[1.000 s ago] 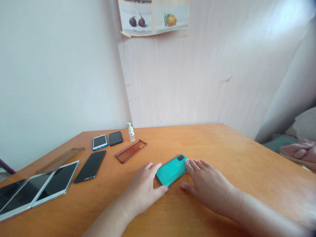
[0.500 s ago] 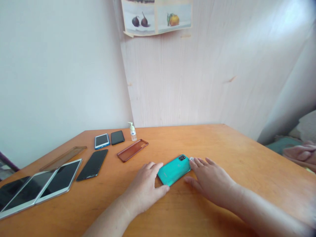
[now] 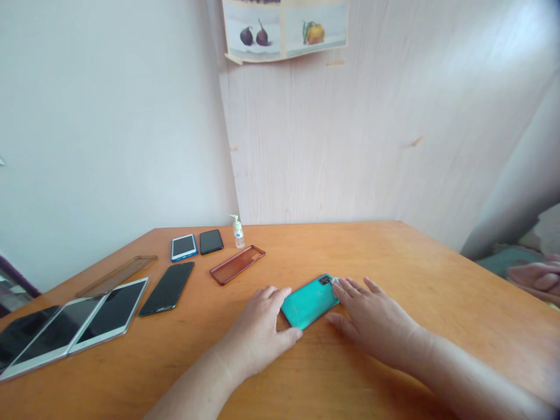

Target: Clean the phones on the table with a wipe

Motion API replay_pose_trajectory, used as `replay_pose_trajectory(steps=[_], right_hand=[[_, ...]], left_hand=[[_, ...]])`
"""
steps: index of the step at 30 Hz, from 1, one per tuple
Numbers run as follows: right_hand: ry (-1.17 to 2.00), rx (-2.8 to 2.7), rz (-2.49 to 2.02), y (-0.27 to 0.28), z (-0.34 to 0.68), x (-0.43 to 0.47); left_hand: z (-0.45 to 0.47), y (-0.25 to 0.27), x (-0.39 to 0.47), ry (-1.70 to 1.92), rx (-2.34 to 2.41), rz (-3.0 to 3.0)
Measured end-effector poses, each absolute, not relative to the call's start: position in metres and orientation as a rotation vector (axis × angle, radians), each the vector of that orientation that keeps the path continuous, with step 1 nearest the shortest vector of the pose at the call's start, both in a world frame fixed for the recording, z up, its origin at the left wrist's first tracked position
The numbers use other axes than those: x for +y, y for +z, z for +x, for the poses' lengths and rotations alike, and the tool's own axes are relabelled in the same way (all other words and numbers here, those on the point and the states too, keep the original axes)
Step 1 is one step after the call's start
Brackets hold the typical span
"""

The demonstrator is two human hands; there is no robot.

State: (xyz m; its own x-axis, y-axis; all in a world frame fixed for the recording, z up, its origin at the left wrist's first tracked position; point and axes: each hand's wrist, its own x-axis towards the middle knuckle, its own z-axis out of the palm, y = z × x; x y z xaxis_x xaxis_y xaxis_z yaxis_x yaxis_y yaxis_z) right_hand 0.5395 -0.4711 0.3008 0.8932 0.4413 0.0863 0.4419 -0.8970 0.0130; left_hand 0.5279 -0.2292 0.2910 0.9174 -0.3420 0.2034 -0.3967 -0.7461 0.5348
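A teal smartphone [image 3: 310,303] lies back up on the table, its dark camera block at the far right end. My left hand [image 3: 265,324] grips its left end, thumb on the near corner and fingers along the far side. Over the phone's right end rests my right hand [image 3: 365,309], fingers nearly straight and pressing a small white wipe [image 3: 335,280] near the camera block. Most of the wipe is hidden under the fingertips. Beyond the left hand lies a reddish-brown clear phone case [image 3: 236,265].
A small pump bottle [image 3: 238,233] stands near the wall, beside a black phone [image 3: 212,241] and a blue-cased phone [image 3: 184,247]. Another black phone [image 3: 168,289], a brown clear case [image 3: 118,275] and several white-framed tablets [image 3: 109,309] lie on the left of the wooden table [image 3: 350,251].
My right fingertips and the wipe have shifted slightly left, onto the phone's edge by the camera block. The left hand keeps its grip. The whole view has moved a little.
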Motion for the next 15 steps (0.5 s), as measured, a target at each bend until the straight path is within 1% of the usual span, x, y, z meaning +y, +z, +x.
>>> replay_pose_trajectory(steps=[2, 5, 7, 9, 13, 15], right_hand=[[-0.078, -0.778, -2.983, 0.304, 0.535, -0.466], [0.138, -1.058, -2.752, 0.312, 0.516, -0.454], [0.223, -1.194, -2.627, 0.316, 0.509, -0.451], [0.185, -1.195, -2.615, 0.314, 0.512, -0.455], [-0.036, -0.938, -2.787, 0.296, 0.539, -0.472], [-0.09, -0.863, -2.847, 0.287, 0.55, -0.477]], left_hand=[[0.528, 0.291, -0.229, 0.135, -0.525, 2.478], [0.528, 0.291, -0.23, 0.153, -0.534, 2.468], [0.528, 0.292, -0.23, 0.157, -0.547, 2.464], [0.528, 0.291, -0.23, 0.153, -0.55, 2.466], [0.528, 0.29, -0.23, 0.142, -0.531, 2.474], [0.527, 0.291, -0.23, 0.135, -0.529, 2.481]])
